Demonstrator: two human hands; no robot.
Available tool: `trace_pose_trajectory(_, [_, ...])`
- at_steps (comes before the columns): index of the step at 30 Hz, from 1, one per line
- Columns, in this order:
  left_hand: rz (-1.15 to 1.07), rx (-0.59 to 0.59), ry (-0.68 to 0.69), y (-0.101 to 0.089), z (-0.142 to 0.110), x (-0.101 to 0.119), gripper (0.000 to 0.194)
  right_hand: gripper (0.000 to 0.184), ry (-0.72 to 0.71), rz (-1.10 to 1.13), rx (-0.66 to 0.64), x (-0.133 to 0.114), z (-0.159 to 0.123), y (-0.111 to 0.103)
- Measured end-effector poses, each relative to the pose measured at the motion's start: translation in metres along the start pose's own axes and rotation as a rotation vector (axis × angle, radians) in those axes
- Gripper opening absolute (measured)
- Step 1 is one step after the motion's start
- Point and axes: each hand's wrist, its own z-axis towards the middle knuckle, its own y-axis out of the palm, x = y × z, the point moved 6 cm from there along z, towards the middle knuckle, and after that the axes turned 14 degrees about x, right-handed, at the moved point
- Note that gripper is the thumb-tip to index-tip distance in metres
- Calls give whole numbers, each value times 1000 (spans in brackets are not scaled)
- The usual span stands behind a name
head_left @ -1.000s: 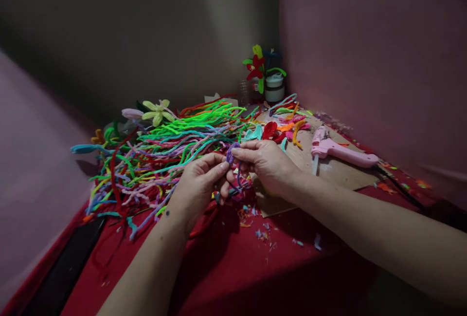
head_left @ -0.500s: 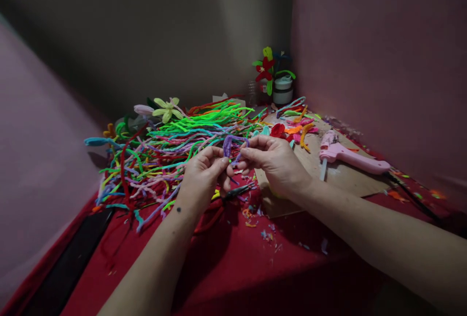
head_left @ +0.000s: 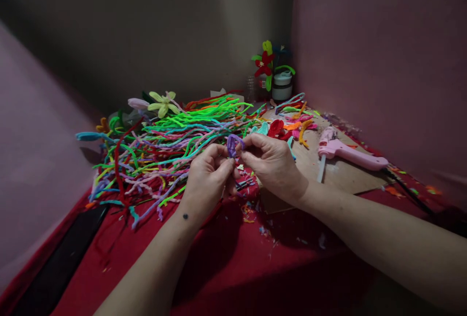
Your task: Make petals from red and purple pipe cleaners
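Observation:
Between my two hands is a purple pipe cleaner (head_left: 232,144) bent into small loops. My left hand (head_left: 210,172) pinches its lower end between thumb and curled fingers. From the right, my right hand (head_left: 272,162) grips the upper right side of the loop with thumb and forefinger. Part of the pipe cleaner is covered by the fingertips. Just below the hands lie dark scissors (head_left: 245,184), partly hidden by my left hand.
A large heap of coloured pipe cleaners (head_left: 175,145) spreads to the left. At right, a pink glue gun (head_left: 350,156) rests on a brown board (head_left: 337,177). Behind stand a lidded jar (head_left: 282,87) and a red pipe-cleaner flower (head_left: 264,64). Fluff scraps dot the red cloth (head_left: 233,267).
The purple loop has become smaller and tighter, its right side drawn in toward the left. My hands have come closer together. The whole view has shifted slightly.

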Motion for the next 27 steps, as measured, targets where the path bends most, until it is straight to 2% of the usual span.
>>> trace_pose_trajectory(3, [-28, -13, 10, 1, 1, -1, 13, 9, 18, -41, -20, 0, -2, 1])
trace_pose_trajectory(6, [-83, -43, 14, 3, 1, 0, 14, 10, 221, 90, -114, 8, -3, 7])
trace_pose_trajectory(8, [-112, -50, 8, 3, 2, -1, 15, 10, 305, 159, -166, 9, -3, 10])
trace_pose_trajectory(11, [-152, -28, 16, 0, 4, -1, 15, 19, 252, 148, -179, 4, 0, 9])
trace_pose_trajectory(15, [-191, -14, 19, -1, 5, 0, 14, 23, 183, 69, -97, 2, 1, 3])
trace_pose_trajectory(18, [-211, -20, 19, 0, 3, 0, 15, 22, 223, 32, -97, 6, -1, 4])
trace_pose_trajectory(24, [-175, -28, -8, 3, 2, -2, 15, 29, 330, 81, -254, 10, -4, 14])
trace_pose_trajectory(27, [-133, -35, -9, 4, 2, -1, 14, 23, 405, 162, -184, 13, -2, 12])
